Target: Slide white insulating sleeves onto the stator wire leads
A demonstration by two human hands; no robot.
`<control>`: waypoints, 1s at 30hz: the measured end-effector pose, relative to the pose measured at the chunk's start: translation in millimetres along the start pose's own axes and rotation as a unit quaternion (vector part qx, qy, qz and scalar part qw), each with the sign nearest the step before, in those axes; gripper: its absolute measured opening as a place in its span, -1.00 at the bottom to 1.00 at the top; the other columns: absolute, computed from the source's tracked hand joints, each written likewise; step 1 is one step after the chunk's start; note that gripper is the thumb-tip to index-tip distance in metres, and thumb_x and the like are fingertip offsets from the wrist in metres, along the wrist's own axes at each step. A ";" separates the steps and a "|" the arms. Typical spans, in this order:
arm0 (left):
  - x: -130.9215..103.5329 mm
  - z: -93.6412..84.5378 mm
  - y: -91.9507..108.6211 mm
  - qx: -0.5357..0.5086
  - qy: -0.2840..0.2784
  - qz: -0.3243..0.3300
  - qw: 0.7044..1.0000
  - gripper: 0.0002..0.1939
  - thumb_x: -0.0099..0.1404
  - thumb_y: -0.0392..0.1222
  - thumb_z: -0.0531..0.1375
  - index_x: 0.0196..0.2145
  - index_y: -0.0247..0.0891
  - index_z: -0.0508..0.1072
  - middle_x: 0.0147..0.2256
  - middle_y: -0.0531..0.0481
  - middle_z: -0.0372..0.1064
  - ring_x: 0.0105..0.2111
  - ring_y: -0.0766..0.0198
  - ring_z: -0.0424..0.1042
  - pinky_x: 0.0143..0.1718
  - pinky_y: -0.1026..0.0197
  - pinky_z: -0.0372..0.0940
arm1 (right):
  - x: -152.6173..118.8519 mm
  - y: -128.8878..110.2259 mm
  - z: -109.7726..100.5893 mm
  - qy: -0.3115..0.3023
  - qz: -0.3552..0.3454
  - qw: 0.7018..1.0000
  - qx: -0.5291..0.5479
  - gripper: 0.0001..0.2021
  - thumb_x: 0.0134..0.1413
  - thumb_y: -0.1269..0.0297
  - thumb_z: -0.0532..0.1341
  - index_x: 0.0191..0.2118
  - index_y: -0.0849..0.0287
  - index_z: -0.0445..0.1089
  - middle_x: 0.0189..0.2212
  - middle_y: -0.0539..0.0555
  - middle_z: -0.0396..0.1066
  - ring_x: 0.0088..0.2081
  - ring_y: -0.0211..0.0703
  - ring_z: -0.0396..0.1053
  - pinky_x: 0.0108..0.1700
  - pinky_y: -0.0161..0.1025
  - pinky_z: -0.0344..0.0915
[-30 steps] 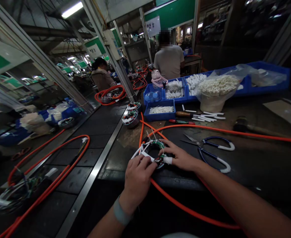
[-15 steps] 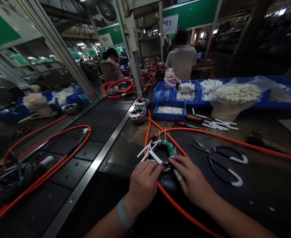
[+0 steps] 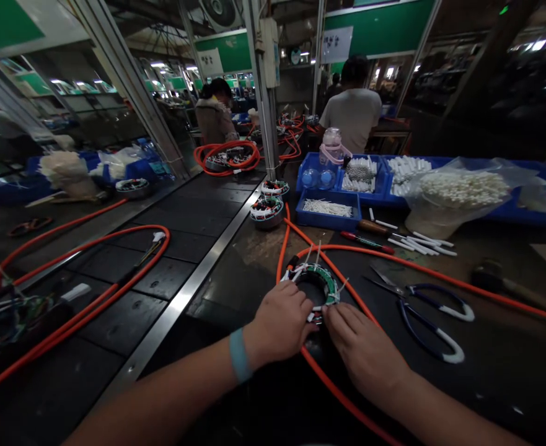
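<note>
A ring-shaped motor stator with a green board and white lacing lies on the dark bench, thin wires standing up from it. My left hand is closed over its left front side, fingers curled down. Those fingers cover the white sleeves there, so what they pinch is hidden. A bit of white sleeve shows between the two hands. With fingers pressed together, my right hand grips the stator's right front edge. An orange cable runs under the hands and loops behind the stator.
Blue-handled scissors lie open at right, near a hammer. Behind are a marker, a wooden-handled tool, loose white tubes, a blue tray and a bag of white pieces. A metal rail borders the conveyor at left.
My left hand has turned inward and shifted over the stator's left side, covering white sleeves that showed before. My right hand stays at the right front edge. The whole view has shifted slightly.
</note>
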State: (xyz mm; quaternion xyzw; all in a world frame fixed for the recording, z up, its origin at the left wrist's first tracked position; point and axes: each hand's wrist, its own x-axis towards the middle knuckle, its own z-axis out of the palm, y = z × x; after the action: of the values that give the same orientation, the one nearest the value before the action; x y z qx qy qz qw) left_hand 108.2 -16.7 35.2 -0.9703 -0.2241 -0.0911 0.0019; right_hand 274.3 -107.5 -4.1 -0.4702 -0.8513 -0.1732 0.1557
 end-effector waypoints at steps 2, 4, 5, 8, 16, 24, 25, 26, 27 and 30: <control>0.5 11.0 20.7 0.028 0.031 -0.052 0.998 -0.82 0.19 -0.12 0.19 -0.39 -0.31 0.39 -0.42 -0.10 0.36 -0.33 0.06 0.33 -0.22 -0.03 0.29 | -6.2 3.2 1.0 0.036 0.037 0.998 0.028 -0.59 0.01 0.59 -0.02 -0.02 0.46 0.36 -0.10 0.32 0.33 -0.05 0.07 0.25 -0.01 -0.07 0.34; 1.0 17.9 38.9 0.042 0.055 -0.109 0.992 -0.85 0.21 -0.20 0.15 -0.33 -0.35 0.41 -0.40 -0.15 0.37 -0.34 0.03 0.34 -0.24 -0.08 0.29 | -12.2 5.0 0.7 0.053 0.070 0.995 0.052 -0.55 0.01 0.60 -0.04 0.03 0.40 0.32 -0.02 0.32 0.30 0.02 0.05 0.23 -0.01 -0.06 0.34; 0.5 18.5 44.4 0.032 0.069 -0.129 0.989 -0.81 0.20 -0.22 0.14 -0.25 -0.38 0.41 -0.38 -0.17 0.38 -0.33 0.02 0.34 -0.22 -0.11 0.29 | -14.7 5.1 0.1 0.054 0.079 0.994 0.055 -0.54 0.02 0.59 -0.04 0.06 0.37 0.30 0.03 0.32 0.27 0.06 0.05 0.20 0.01 -0.05 0.33; -8.6 6.4 37.4 -0.101 0.126 -0.103 0.982 -0.52 0.21 -0.26 0.10 0.09 -0.41 0.22 -0.15 -0.24 0.38 -0.16 0.02 0.35 -0.06 -0.11 0.26 | -17.5 3.3 -2.6 0.039 0.077 0.996 0.035 -0.54 0.06 0.59 -0.06 0.09 0.37 0.27 0.08 0.30 0.24 0.13 0.04 0.14 0.09 0.03 0.26; -32.1 -46.6 -79.0 -0.061 -0.023 0.120 0.991 -0.29 0.10 -0.40 0.12 0.21 -0.14 0.09 0.14 -0.06 0.21 0.12 0.11 0.17 0.16 0.00 0.04 | -0.7 -12.4 -3.1 -0.028 0.063 0.996 -0.052 -0.58 -0.05 0.53 0.07 -0.02 0.50 0.35 -0.02 0.42 0.33 0.04 0.25 0.25 0.07 0.13 0.24; 1.2 13.6 -40.0 -0.063 0.087 0.169 0.980 -0.65 0.28 0.08 0.06 -0.40 -0.25 0.44 -0.42 -0.05 0.43 -0.28 0.20 0.40 0.02 0.07 0.13 | -12.4 9.5 -1.1 0.013 0.096 0.995 0.031 -0.52 -0.11 0.42 0.13 0.02 0.44 0.31 0.04 0.38 0.29 0.07 0.14 0.23 0.09 0.07 0.24; -0.1 19.4 -28.0 -0.074 0.121 0.139 0.980 -0.64 0.29 0.07 0.05 -0.43 -0.25 0.43 -0.45 -0.04 0.41 -0.33 0.21 0.40 -0.01 0.07 0.16 | -15.3 17.1 -2.9 0.012 0.088 0.995 0.051 -0.52 -0.09 0.39 0.13 0.02 0.43 0.30 0.05 0.37 0.28 0.07 0.11 0.23 0.08 0.07 0.24; -2.4 23.3 -17.1 -0.085 0.153 0.109 0.978 -0.65 0.28 0.07 0.05 -0.40 -0.26 0.43 -0.44 -0.05 0.42 -0.33 0.21 0.39 -0.03 0.06 0.16 | -17.9 24.2 -4.7 0.007 0.077 0.995 0.065 -0.52 -0.06 0.35 0.14 0.03 0.42 0.29 0.06 0.37 0.27 0.07 0.09 0.23 0.08 0.07 0.23; -4.9 25.6 -7.9 -0.096 0.181 0.086 0.975 -0.66 0.27 0.06 0.07 -0.32 -0.27 0.44 -0.38 -0.08 0.43 -0.29 0.18 0.39 -0.03 0.05 0.16 | -20.1 30.2 -6.3 -0.001 0.064 0.995 0.074 -0.52 -0.03 0.30 0.16 0.05 0.41 0.27 0.06 0.37 0.26 0.08 0.08 0.23 0.09 0.06 0.22; -9.3 27.0 7.7 -0.115 0.218 0.058 0.967 -0.63 0.24 0.02 0.12 -0.12 -0.28 0.41 -0.25 -0.11 0.46 -0.21 0.13 0.38 -0.04 0.01 0.14 | -21.4 40.3 -8.5 -0.021 0.032 0.997 0.069 -0.48 0.03 0.19 0.19 0.06 0.43 0.25 0.06 0.37 0.26 0.08 0.10 0.21 0.10 0.05 0.19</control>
State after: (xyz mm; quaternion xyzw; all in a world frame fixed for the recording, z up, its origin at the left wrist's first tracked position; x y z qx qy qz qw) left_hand 108.1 -26.5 7.3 -0.9320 -0.1497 -0.3254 -0.0558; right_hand 320.6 -107.2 0.3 -0.4889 -0.8488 -0.0989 0.1750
